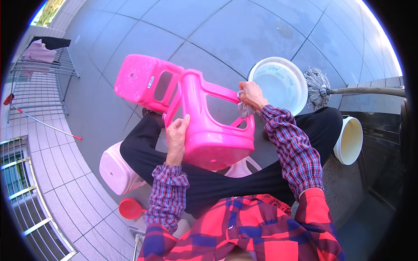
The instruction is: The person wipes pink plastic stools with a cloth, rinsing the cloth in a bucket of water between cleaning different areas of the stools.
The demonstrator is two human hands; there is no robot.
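Observation:
A bright pink plastic stool [209, 145] lies tipped across my lap, its seat toward me and its legs pointing away. My left hand [176, 137] is closed on its left edge, the thumb pressed along the side. In my right hand [252, 95] is a bunched greyish cloth [246, 110], pressed against the end of a right leg of the stool. Just beyond that hand stands a round white bucket [302, 85] with water in it. A second pink stool [133, 80] stands at the far left, touching or nearly touching the first.
A grey string mop [318, 88] rests beside the bucket. Another white bucket [351, 141] lies tilted by my right knee. Left of me are a pale pink stool [115, 168] and a red dipper [130, 209]. A wire rack [45, 67] holds cloths by the tiled wall.

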